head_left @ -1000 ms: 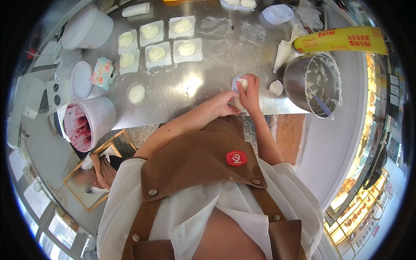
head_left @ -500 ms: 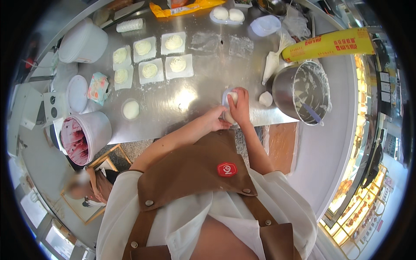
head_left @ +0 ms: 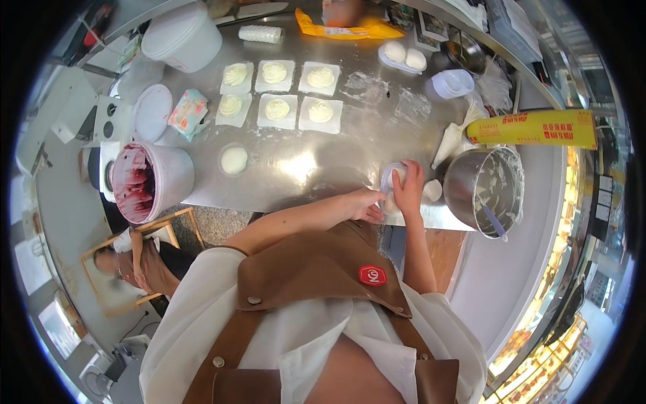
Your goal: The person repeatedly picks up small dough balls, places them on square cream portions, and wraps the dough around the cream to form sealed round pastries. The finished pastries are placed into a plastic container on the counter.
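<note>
At the table's near edge, both hands work at a small clear plastic tray [head_left: 385,176] with two white, soft-looking balls in it. My right hand [head_left: 410,188] curls from above over the farther white ball [head_left: 397,176]. Fingers of my left hand [head_left: 365,205] close on the tray's near left side, beside the nearer white ball [head_left: 391,204]. Just right of my right hand, another white ball [head_left: 432,190] rests on the steel. Several square white sheets [head_left: 330,126] lie farther left, each topped with a swirl of pale cream [head_left: 320,110].
A steel mixing bowl [head_left: 464,178] with a spatula stands at right, near a piping bag [head_left: 447,143] and a yellow film roll [head_left: 531,128]. A round white piece [head_left: 234,160], a stained tub [head_left: 178,176] and a tissue pack [head_left: 188,113] are at left. Another tray [head_left: 404,66] holds two balls.
My view has swung, so the table and everything on it sit farther right and the near part lower. Both hands stay at the tray, with little visible change in their hold.
</note>
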`<state>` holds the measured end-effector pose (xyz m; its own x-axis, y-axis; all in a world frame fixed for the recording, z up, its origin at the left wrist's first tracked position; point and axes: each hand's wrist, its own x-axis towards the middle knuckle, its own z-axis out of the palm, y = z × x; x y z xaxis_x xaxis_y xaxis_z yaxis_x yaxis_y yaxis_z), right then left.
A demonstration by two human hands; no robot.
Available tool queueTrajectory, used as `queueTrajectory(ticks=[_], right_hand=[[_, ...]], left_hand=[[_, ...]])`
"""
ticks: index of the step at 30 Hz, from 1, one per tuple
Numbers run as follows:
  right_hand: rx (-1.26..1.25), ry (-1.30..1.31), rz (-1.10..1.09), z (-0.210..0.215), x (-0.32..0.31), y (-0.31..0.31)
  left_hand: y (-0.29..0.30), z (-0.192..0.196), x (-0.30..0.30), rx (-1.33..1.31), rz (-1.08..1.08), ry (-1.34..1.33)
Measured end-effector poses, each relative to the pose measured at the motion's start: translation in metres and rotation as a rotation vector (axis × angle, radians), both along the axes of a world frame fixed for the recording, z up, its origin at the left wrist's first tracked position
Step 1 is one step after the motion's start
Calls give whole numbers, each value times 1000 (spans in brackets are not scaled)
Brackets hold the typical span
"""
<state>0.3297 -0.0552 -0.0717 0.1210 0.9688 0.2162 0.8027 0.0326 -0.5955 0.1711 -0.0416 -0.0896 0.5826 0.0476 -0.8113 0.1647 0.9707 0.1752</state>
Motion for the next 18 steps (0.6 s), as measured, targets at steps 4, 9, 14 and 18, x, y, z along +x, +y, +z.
queueTrajectory(ticks=[4,9,14,18], right_hand=[[63,-11,-43,17,-16,16],[-45,290,-19,-9,-55,57],[-331,283,4,-43,-107,101],[-378,-14,-189,-27,-152,121]], left_hand=[[11,-1,-23,98,55,-95],[38,32,-67,376,274,27],[78,0,-131,918,391,423],[86,2,-154,1245,234,691]])
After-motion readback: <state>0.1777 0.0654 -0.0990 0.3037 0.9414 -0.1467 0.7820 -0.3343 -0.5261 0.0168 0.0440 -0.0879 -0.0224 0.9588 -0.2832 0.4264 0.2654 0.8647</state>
